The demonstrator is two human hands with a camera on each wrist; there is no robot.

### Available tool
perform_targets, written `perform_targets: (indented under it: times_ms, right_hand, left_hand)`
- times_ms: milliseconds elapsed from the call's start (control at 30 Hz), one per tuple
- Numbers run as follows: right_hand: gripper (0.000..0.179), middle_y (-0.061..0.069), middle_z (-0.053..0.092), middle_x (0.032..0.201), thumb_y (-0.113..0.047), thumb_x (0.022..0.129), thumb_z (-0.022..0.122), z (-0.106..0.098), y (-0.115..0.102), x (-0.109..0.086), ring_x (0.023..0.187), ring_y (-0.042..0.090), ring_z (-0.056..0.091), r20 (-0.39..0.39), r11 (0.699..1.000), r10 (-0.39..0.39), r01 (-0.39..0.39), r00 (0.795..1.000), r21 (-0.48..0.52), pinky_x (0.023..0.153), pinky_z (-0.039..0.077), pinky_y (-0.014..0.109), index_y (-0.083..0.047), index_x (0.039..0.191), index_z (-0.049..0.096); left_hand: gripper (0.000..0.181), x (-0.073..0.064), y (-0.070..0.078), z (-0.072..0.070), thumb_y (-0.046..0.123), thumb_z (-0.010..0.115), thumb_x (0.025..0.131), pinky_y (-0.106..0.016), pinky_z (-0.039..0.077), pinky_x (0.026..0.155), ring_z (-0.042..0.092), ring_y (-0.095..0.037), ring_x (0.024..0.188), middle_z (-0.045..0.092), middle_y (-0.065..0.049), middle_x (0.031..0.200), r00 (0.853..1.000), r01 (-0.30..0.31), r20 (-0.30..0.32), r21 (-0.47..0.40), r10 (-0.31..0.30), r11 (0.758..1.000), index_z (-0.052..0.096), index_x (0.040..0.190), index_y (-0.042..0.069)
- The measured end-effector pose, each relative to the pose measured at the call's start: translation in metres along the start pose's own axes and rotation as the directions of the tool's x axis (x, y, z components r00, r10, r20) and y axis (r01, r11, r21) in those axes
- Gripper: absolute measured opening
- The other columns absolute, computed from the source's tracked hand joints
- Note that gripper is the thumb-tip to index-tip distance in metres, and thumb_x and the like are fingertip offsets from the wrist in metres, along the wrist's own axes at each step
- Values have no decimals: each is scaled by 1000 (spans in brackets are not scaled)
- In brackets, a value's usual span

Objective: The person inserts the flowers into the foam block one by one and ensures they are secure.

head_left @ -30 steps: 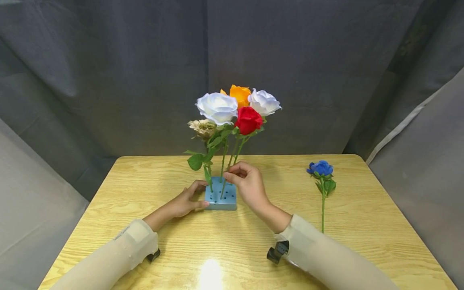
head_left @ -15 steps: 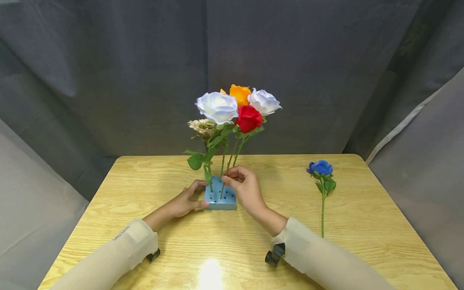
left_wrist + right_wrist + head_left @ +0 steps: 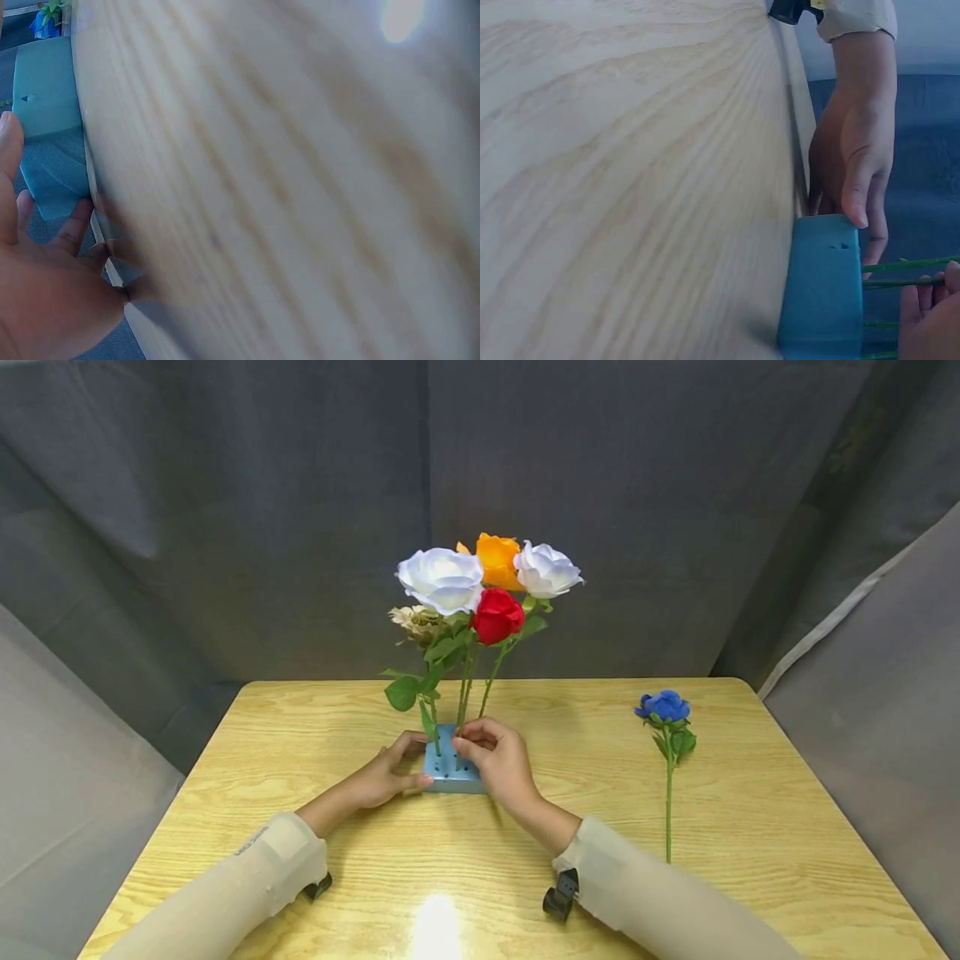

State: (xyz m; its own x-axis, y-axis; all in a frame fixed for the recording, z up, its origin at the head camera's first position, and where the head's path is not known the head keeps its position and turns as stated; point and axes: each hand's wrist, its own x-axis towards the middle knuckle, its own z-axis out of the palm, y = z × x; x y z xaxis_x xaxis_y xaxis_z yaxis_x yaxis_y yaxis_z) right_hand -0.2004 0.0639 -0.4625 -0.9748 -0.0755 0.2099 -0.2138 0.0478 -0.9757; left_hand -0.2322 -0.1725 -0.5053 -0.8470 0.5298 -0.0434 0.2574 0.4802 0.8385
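Observation:
In the head view, a light blue block (image 3: 455, 785) with small holes in its top stands mid-table. My left hand (image 3: 381, 778) holds the block's left side, thumb at the front corner and fingers farther back. Between thumb and fingertips my right hand (image 3: 501, 762) pinches the stem of a red rose (image 3: 498, 617) low down, close over the block. The stem's lower end meets the block's top. Behind and beside it rise a white rose (image 3: 441, 581), another white rose (image 3: 547, 570), an orange rose (image 3: 498, 560) and a beige flower (image 3: 416, 620). In the right wrist view, green stems (image 3: 907, 265) run out from the block.
A blue flower (image 3: 666, 706) with a long green stem lies on the right part of the wooden table (image 3: 360, 877). Grey curtains (image 3: 300, 527) hang behind and at both sides. Dark wrist cameras (image 3: 561, 895) sit under the sleeves.
My right hand has slid down and left, nearer the block. The red rose's head has shifted left and a little lower, and the front white rose has swayed left. My left hand stays put.

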Motion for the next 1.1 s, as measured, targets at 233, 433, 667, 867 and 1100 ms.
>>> perform_targets:
  times_ms: [233,433,667,867,1100]
  right_hand:
    - [9,10,75,96,-5,90,80,3,13,-2,82,17,69,12,998,4,-3,1000,-58,70,54,21,-4,98,76]
    - [11,18,75,98,1,91,76,4,-11,-11,86,28,71,24,997,-2,4,1000,-73,71,52,18,5,100,74]
    - [13,23,73,99,3,91,75,4,-25,-18,89,34,70,35,994,5,-1,999,-108,71,51,17,9,102,72]
    - [11,22,73,97,4,90,75,6,-20,-17,87,35,70,20,995,8,-6,1000,-102,70,50,17,9,100,73]
    - [10,20,74,96,6,89,76,8,-15,-16,86,31,70,-1,997,12,-12,1000,-81,71,51,15,8,99,73]
  left_hand:
    - [60,1,-1,0,22,72,99,-76,-12,115,34,-40,150,50,-16,152,1000,-19,8,-20,20,1000,39,149,19]
    - [60,0,0,0,24,72,99,-75,-11,115,34,-40,150,50,-16,151,1000,-11,10,-10,11,1000,38,149,19]
    - [60,0,1,-1,26,71,99,-75,-12,115,34,-41,150,49,-17,151,1000,-11,15,-4,11,1000,38,149,18]
    - [61,0,1,-1,28,71,99,-75,-12,116,33,-41,150,49,-17,151,1000,-7,14,-1,7,1000,37,149,18]
    - [62,0,1,-1,29,72,99,-74,-11,116,33,-41,150,49,-17,151,1000,4,12,6,-4,1000,37,149,18]
